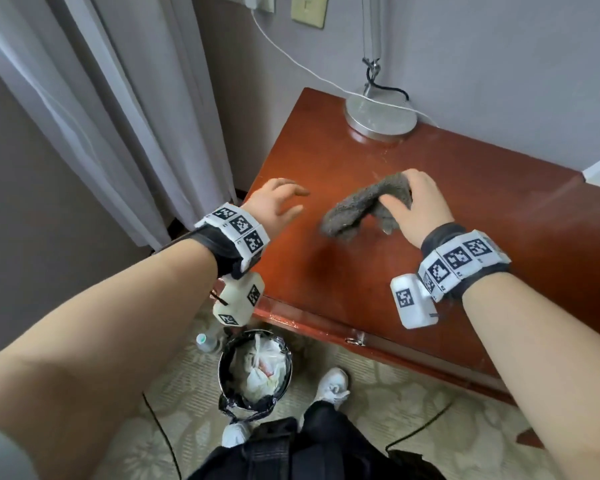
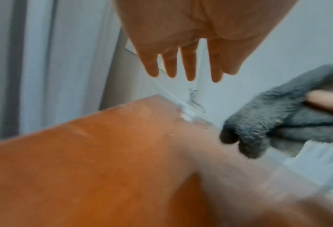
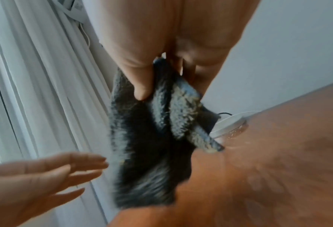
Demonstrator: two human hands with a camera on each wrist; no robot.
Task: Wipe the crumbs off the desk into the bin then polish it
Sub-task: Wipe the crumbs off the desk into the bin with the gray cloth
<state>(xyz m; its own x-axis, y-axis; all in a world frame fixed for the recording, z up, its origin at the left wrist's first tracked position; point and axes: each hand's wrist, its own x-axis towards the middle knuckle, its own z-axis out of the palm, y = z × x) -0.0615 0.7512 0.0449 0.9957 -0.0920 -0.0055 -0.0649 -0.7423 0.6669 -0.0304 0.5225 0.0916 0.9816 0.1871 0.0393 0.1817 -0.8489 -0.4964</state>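
Note:
A grey fluffy cloth (image 1: 357,207) hangs bunched over the middle of the reddish wooden desk (image 1: 447,209). My right hand (image 1: 414,202) pinches its upper end between thumb and fingers; the cloth (image 3: 152,138) dangles from that grip in the right wrist view. My left hand (image 1: 279,202) hovers open over the desk's left part, fingers straight and spread (image 2: 189,67), a short way left of the cloth (image 2: 274,119). Fine crumbs (image 3: 235,135) lie near the lamp base. On the floor below the desk's front left corner stands a black-lined bin (image 1: 255,370) with white bags inside.
A round metal lamp base (image 1: 380,116) with its stem and a white cable stands at the desk's back edge by the wall. White curtains (image 1: 101,109) hang at the left. A plastic bottle (image 1: 207,342) lies beside the bin. My white shoes (image 1: 331,384) stand on patterned carpet.

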